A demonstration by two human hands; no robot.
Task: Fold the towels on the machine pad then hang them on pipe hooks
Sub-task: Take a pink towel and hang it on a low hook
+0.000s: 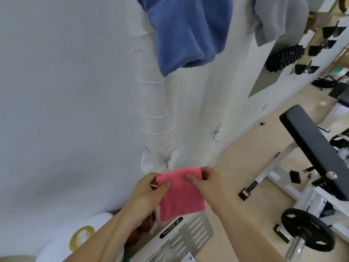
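**1. Hands.** The left hand [151,188] pinches the upper left corner of the pink towel [181,197], with the thumb on the near face and the fingers curled behind. The right hand [203,179] pinches the upper right corner the same way. Both grips are closed on cloth.

**2. Towel.** It is folded to a small square and held in the air between the hands. The top edge is taut, and the lower edge hangs below the wrists over a slotted metal panel [181,242]. A small pale tab shows at the left thumb. Whether it is a loop or a label cannot be determined.

**3. Hooks.** A wire hook [169,166] sits just beyond the left knuckles, at the foot of a wrapped pipe [156,114]. It is close to the towel's top edge, and contact is not confirmed. A second hook [215,136] lies farther beyond the right hand.

**4. Beyond.** A blue towel [190,31] and a grey towel [279,17] hang high above both hands. The machine pad [317,152] stands well off to the right of the right hand.

**Assessment.** The folding appears complete, and hanging is the step in hand.

**Recommendations.**
- Keep every layer in each pinch so the fold stays shut.
- Lift the top edge over the near hook's tip and seat it near the towel's middle.
- The wire is thin and the cloth soft, so off-centre seating is likely to slide or open the fold.
- Release one hand first, check the hook carries the weight, then release the other.
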